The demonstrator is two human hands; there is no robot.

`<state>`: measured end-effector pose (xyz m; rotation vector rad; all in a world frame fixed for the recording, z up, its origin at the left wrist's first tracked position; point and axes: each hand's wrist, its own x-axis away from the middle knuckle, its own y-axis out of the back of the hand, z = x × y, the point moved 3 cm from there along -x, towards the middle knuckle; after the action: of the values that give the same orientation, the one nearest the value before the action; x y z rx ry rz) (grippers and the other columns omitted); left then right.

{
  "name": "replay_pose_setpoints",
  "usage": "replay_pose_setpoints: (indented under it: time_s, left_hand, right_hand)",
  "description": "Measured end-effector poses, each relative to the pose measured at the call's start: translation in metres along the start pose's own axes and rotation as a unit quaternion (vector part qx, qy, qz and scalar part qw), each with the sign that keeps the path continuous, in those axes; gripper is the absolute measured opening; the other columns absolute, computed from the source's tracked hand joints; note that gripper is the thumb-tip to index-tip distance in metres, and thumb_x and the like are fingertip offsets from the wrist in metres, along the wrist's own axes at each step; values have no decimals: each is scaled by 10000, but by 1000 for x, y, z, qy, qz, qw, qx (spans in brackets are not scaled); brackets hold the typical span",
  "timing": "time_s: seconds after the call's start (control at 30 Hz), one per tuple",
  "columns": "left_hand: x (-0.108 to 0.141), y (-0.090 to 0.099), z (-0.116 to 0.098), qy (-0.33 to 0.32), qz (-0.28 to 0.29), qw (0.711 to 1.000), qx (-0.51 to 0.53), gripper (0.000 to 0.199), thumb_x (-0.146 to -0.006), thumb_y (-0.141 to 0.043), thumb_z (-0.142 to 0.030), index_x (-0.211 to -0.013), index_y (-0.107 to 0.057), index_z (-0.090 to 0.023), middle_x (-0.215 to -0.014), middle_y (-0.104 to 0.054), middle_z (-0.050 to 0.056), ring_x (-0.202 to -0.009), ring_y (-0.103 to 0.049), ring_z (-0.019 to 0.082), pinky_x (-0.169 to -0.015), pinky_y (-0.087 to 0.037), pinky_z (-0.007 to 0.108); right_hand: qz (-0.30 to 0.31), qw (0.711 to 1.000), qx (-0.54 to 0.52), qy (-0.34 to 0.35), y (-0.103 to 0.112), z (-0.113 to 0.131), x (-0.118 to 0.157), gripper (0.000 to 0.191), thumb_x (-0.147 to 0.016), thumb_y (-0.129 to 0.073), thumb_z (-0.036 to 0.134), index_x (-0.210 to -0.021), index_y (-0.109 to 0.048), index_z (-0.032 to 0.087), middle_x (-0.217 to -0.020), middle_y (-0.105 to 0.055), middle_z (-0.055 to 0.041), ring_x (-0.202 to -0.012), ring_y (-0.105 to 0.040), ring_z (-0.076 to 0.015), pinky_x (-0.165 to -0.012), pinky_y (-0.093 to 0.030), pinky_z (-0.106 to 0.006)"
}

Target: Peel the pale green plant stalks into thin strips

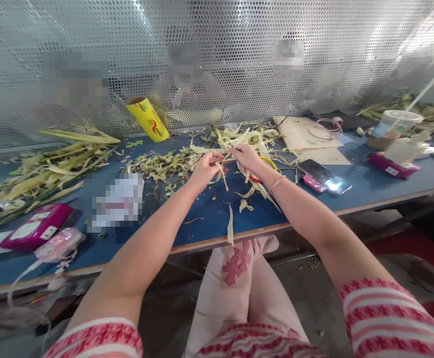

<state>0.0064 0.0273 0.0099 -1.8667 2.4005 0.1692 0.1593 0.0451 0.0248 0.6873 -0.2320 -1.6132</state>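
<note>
My left hand (205, 171) is over the blue table, its fingers pinched on a pale dried leaf strip (221, 175) that curls down from them. My right hand (247, 157) meets it from the other side, thumb and finger closed on the same bit of strip. Behind both hands lies a loose heap of pale green and cream strips (267, 136). A pile of small curled plant scraps (161, 164) spreads to the left. Partly hidden by my right wrist are a yellow ring (271, 162) and a red ring (252, 177). One loose strip (231, 226) hangs over the table's front edge.
A yellow tube (149, 121) leans at the back by a perforated metal screen (232, 54). Long leaves (49, 174) and a purple tissue pack (38, 226) lie left. Right are a phone (325, 176), brown paper (302, 133) and a plastic cup with straw (396, 124).
</note>
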Motion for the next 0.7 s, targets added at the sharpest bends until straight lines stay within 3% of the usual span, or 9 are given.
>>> replay_pose_setpoints:
  time_s: [0.13,0.3,0.43,0.57,0.63,0.7]
  left_hand:
    - [1,0,-2,-24,24,999,-29,172,-628,-553,-128,-762,-467,-192,-771,-658,-13,-615,-645,122,-660,-521,279]
    - [7,1,-10,-81,2,973,-217,85,-618,-484,-108,-618,-526,-182,-568,-597,-7,-587,-609,153,-585,-433,244]
    - [9,5,-16,-64,-50,960,-268,143,-645,-448,-110,-555,-530,-185,-521,-592,2,-543,-563,152,-558,-397,253]
    - [3,13,-13,-58,-116,962,-239,155,-647,-443,-101,-552,-528,-189,-519,-585,4,-548,-554,153,-575,-404,260]
    - [-3,17,-7,-53,-132,973,-180,136,-643,-449,-104,-571,-522,-193,-523,-578,-6,-550,-561,149,-569,-409,254]
    - [-8,18,1,-33,-124,987,-101,114,-646,-463,-110,-595,-521,-194,-529,-574,-16,-531,-566,136,-548,-409,244]
  right_hand:
    - [3,1000,9,0,1,-3,-2,365,-881,-522,316,-563,-390,195,-486,-334,53,-524,-323,-91,-545,-238,-257]
    - [11,999,47,22,0,0,0,335,-876,-525,331,-587,-427,194,-524,-383,42,-565,-375,-108,-589,-282,-262]
    - [2,996,77,53,-8,-1,1,99,-848,-557,264,-852,-578,167,-745,-558,-25,-744,-516,-167,-747,-393,-300]
    - [-86,987,82,111,-4,4,7,178,-846,-575,279,-984,-568,166,-1037,-578,-136,-987,-533,-231,-915,-410,-372]
    - [-105,981,71,149,3,12,14,138,-884,-531,308,-946,-570,190,-983,-583,-110,-946,-530,-218,-885,-413,-355]
    - [-76,983,69,155,7,21,21,187,-914,-489,354,-841,-564,199,-789,-553,-52,-799,-514,-185,-794,-406,-323]
